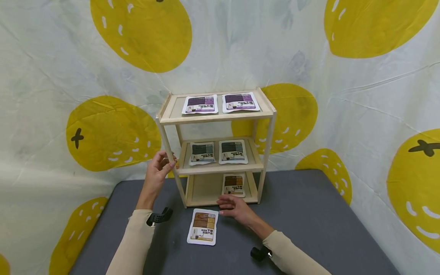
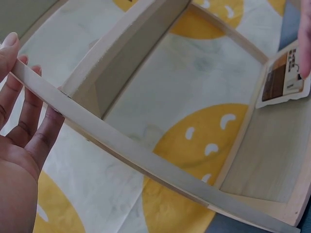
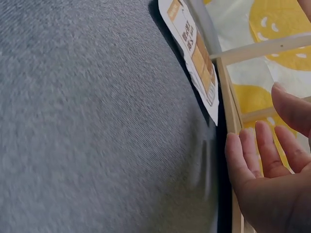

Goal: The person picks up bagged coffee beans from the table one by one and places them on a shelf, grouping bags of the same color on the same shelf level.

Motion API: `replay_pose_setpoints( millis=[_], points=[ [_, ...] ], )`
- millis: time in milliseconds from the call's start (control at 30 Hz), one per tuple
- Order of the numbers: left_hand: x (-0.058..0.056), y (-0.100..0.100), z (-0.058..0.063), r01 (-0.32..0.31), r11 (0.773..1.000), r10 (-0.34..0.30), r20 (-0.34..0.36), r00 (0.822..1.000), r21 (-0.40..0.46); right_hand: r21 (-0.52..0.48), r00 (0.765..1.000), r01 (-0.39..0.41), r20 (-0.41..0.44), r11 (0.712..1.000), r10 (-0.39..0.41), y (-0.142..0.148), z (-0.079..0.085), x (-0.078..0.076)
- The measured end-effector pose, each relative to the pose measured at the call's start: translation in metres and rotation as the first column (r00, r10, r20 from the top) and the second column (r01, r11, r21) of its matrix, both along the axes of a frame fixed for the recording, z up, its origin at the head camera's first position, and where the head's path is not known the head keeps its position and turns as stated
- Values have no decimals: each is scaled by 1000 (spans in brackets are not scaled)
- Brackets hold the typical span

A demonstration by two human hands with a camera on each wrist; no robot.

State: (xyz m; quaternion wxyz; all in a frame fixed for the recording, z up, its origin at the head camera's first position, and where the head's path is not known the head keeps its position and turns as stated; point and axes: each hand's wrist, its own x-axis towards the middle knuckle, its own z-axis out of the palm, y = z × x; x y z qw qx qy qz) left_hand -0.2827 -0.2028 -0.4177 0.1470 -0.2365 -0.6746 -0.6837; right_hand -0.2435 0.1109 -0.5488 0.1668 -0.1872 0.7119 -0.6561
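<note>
A three-tier wooden shelf rack (image 1: 213,168) stands on the table. My left hand (image 1: 158,173) holds its left front post (image 2: 121,138) at middle-tier height, thumb on one side and fingers on the other. My right hand (image 1: 237,209) hovers in front of the bottom tier with fingers extended and nothing in them. Just left of it, a white pouch with a brown label (image 1: 203,228) lies flat on the table before the rack. Another brown-label pouch (image 1: 234,185) rests on the bottom tier's right half, its lower edge close behind the right fingers.
Two purple-label pouches (image 1: 200,104) lie side by side on the top tier. The middle tier bears two dark-green-label pouches (image 1: 233,151). A dark grey table (image 1: 309,214) extends on both sides, and a white cloth with yellow fruit prints (image 1: 220,46) hangs close behind the rack.
</note>
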Motion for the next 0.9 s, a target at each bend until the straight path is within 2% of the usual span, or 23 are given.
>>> replay_pose_setpoints(
  millis=[200,400,533,667,800,900],
  points=[
    [0,1,1,17,1000,-17,-13,1000,2,21,1000,15,-13,1000,-15,-8,-7,2],
    [0,0,1,22,1000,-22,-12,1000,14,69,995,26,-93,997,-20,-15,-14,7],
    [0,0,0,2,1000,-2,-7,1000,5,68,992,44,-118,997,-35,-19,-15,10],
    [0,1,1,-17,1000,17,1,1000,-1,80,993,60,-110,995,-51,-25,-14,11],
    [2,1,2,-21,1000,21,5,1000,-12,177,985,113,-150,978,-87,-34,-16,14],
    [2,2,2,-15,1000,15,5,1000,-10,290,963,178,-249,940,-106,-40,-19,15]
  ],
)
